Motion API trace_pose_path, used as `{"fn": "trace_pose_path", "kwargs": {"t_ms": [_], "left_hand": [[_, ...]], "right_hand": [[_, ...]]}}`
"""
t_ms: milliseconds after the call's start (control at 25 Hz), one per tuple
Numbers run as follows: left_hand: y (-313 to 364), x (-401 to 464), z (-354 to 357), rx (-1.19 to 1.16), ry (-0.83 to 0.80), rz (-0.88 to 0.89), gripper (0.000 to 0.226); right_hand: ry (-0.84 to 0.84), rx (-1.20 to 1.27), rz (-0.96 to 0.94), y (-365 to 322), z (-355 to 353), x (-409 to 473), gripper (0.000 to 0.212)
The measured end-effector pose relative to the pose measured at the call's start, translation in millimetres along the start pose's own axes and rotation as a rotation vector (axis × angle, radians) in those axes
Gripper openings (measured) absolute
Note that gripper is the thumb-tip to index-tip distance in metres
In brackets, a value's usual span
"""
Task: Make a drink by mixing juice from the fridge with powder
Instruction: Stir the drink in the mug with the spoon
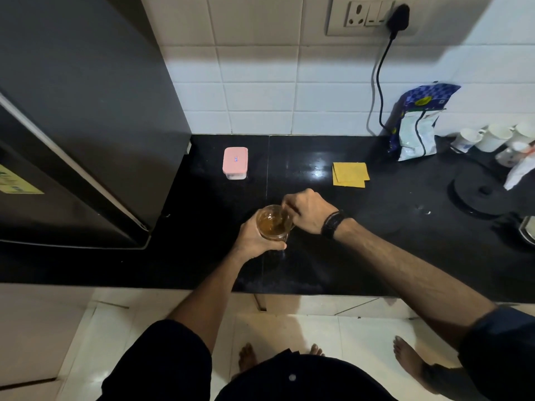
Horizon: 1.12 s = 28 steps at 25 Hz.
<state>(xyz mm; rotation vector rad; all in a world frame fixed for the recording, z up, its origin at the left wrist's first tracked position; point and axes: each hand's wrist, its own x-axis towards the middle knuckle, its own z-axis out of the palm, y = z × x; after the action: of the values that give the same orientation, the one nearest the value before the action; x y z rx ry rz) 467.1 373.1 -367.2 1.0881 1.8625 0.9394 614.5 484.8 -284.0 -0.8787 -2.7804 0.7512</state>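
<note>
The glass stands on the black counter, near its front edge, and I take it as the landmark for all places. The left hand grips the glass from the near-left side, with the fingers curled around its wall. The right hand is just to the right of the glass and a little behind it, its fingers closed in a pinch above the rim. It appears to hold a thin spoon, but this thing is small and blurred. Its long axis seems to slant down from the right hand into the glass, toward the left. So the right hand is the one nearer to the stirring tool, and the left only steadies the glass.

Inside the glass is an amber-brown liquid, filling a good part of it. I judge that the step now is stirring, late in the task.

Behind the glass and a little left stands a small box with a pink lid, closed; its contents cannot be told. Behind and to the right lies a yellow cloth. Far behind to the right, a blue packet leans at the wall. The fridge is to the left.
</note>
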Motion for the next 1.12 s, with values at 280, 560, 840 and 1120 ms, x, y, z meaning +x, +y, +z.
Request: {"fn": "trace_pose_path", "kwargs": {"t_ms": [280,560,840,1120], "left_hand": [[-2.3,0.9,-0.1,-0.005,-0.001,0.016,0.093],[0.6,-0.6,-1.6,0.005,0.014,0.011,0.09],[3.6,-1.6,-1.1,0.025,0.033,-0.001,0.086],[1.4,-0.9,-1.3,0.041,0.009,0.0,0.089]], "right_hand": [[0.057,-0.015,-0.019,-2.2,-0.3,-0.6,0.016],[0.04,0.202,0.146,-2.4,-2.1,1.8,0.02],[0.359,0.528,0.27,20.1,-6.6,-13.8,0.021],[0.006,-0.048,-0.108,-2.0,0.5,-20.8,0.014]]}}
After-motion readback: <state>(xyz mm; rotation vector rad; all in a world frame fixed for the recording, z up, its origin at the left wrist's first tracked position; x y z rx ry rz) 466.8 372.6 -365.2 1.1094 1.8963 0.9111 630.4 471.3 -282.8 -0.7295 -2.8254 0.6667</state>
